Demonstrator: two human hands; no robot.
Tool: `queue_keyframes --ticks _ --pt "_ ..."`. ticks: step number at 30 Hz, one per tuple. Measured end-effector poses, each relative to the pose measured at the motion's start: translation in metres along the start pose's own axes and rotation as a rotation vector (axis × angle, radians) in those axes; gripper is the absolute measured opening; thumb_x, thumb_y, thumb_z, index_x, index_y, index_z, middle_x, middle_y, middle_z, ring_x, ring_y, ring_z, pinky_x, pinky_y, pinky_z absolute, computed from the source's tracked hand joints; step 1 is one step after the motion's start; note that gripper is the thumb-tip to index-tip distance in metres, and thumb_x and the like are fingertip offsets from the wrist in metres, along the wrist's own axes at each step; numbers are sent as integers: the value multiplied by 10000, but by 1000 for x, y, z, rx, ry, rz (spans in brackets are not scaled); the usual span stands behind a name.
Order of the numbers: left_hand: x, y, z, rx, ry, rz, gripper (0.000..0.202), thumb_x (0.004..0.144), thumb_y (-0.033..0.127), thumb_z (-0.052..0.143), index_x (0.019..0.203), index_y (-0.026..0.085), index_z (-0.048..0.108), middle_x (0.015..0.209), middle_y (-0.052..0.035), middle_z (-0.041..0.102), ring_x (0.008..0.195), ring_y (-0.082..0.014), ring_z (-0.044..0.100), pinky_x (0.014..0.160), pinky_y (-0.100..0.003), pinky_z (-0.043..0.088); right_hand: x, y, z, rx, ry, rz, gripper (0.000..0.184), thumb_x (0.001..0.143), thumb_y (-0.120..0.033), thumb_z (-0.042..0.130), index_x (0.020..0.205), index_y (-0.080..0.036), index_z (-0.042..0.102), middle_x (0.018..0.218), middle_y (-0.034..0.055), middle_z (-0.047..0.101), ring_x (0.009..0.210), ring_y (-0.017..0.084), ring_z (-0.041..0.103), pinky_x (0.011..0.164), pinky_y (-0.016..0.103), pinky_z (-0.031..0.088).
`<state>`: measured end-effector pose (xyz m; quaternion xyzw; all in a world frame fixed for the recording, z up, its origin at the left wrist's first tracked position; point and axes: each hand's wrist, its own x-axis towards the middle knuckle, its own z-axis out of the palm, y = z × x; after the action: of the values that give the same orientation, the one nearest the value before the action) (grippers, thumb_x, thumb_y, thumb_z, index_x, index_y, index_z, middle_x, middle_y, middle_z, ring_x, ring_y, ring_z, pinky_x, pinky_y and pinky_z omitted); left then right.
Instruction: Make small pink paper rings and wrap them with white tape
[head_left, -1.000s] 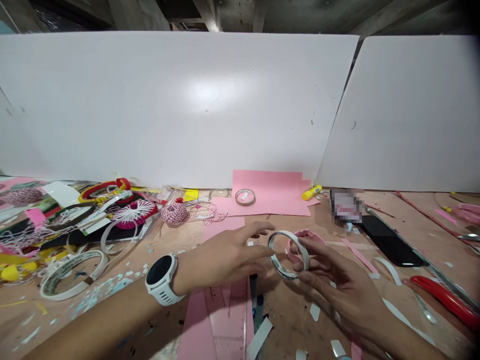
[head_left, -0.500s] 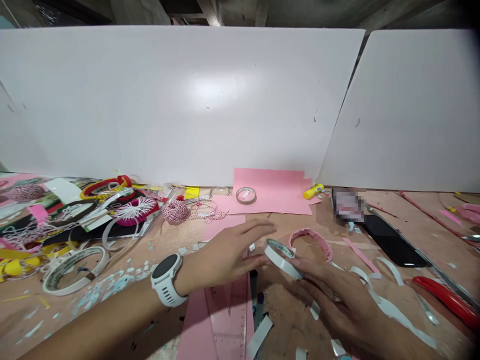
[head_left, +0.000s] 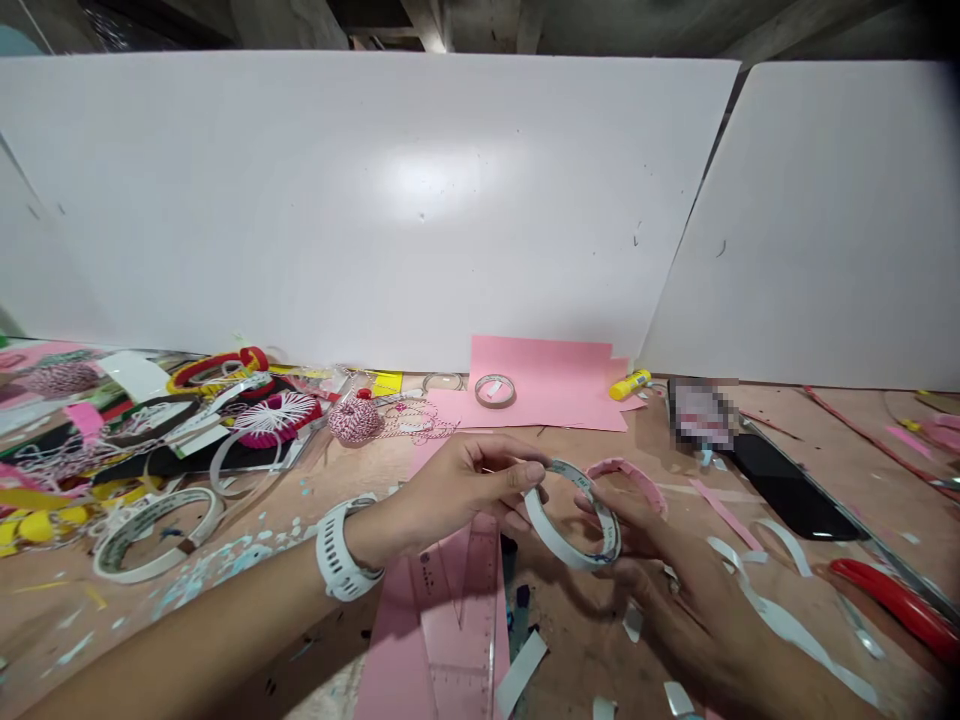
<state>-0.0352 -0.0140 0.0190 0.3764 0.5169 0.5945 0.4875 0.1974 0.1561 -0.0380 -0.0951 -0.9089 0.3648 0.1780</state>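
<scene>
A white ring, like a roll of tape [head_left: 559, 545], with print on its inner wall, is held tilted above the table between my two hands. My left hand [head_left: 476, 485], with a white watch on the wrist, pinches its left side between thumb and fingers. On the right side, my right hand [head_left: 660, 560] has its fingers and thumb closed round the rim. Just behind the right fingers lies a pink-wrapped ring [head_left: 630, 482], partly hidden. Under my left hand rest a clear ruler [head_left: 459, 640] and pink paper [head_left: 386, 660].
Yarn, rings and paper pile up at the left, near a white ring [head_left: 124, 575]. At the back, a thin tape roll [head_left: 495, 392] lies on pink sheets [head_left: 540, 365], beside a glue stick [head_left: 630, 384]. To the right are a phone [head_left: 795, 490], a red-handled tool [head_left: 896, 605] and paper strips.
My left hand has turned and moved in to grip the white ring, which it was apart from before. The ring has been lifted and tilted, its opening now facing me more.
</scene>
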Motion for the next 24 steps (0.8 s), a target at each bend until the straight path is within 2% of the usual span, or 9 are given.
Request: queue_keyframes --ticks 3,8,11,15,18,21,24 --pt "0 1 1 2 0 3 354 914 449 750 1155 192 764 945 -66 783 798 -153 761 725 -281 656 -2 2 1 -97 -68 -48 496 1018 -362 507 1509 -297 480 1009 70 790 932 299 774 769 428 640" --pt "1 0 2 0 -25 -1 400 945 488 700 1182 169 752 883 -75 789 772 -169 782 697 -265 653 -1 1 3 -228 -33 -105 450 997 -339 483 1445 -323 526 856 28 775 762 254 761 638 353 600" --pt "1 1 2 -3 -34 -12 415 973 491 661 1204 155 735 861 -80 786 776 -177 787 694 -257 644 0 -3 1 -270 -16 -104 445 999 -348 481 1442 -340 520 784 8 747 705 241 745 653 354 601" --pt "-1 2 2 -3 -40 -18 391 967 466 678 1205 158 719 857 -72 776 754 -163 775 691 -259 631 0 -6 -1 -248 -27 -115 441 1006 -323 454 1443 -305 510 794 21 754 730 251 753 661 351 596" --pt "-2 2 1 59 -56 5 371 966 463 678 1168 154 707 802 -47 737 670 -135 731 619 -235 584 0 -6 -1 -205 -46 -100 448 1011 -327 459 1458 -311 492 886 44 782 782 254 756 649 330 579" --pt "-2 3 -2 172 -63 73 347 971 482 659 1042 145 697 680 21 603 553 -84 599 534 -204 474 -1 -6 0 -149 -44 -66 455 1022 -347 436 1474 -324 483 990 58 779 848 258 745 718 349 578" --pt "-2 7 -3 277 -71 106 358 987 495 626 970 141 678 629 55 481 530 -72 475 516 -213 383 -2 -12 2 -3 -85 -6 393 1039 -409 404 1387 -319 565 967 53 759 850 258 724 731 350 569"
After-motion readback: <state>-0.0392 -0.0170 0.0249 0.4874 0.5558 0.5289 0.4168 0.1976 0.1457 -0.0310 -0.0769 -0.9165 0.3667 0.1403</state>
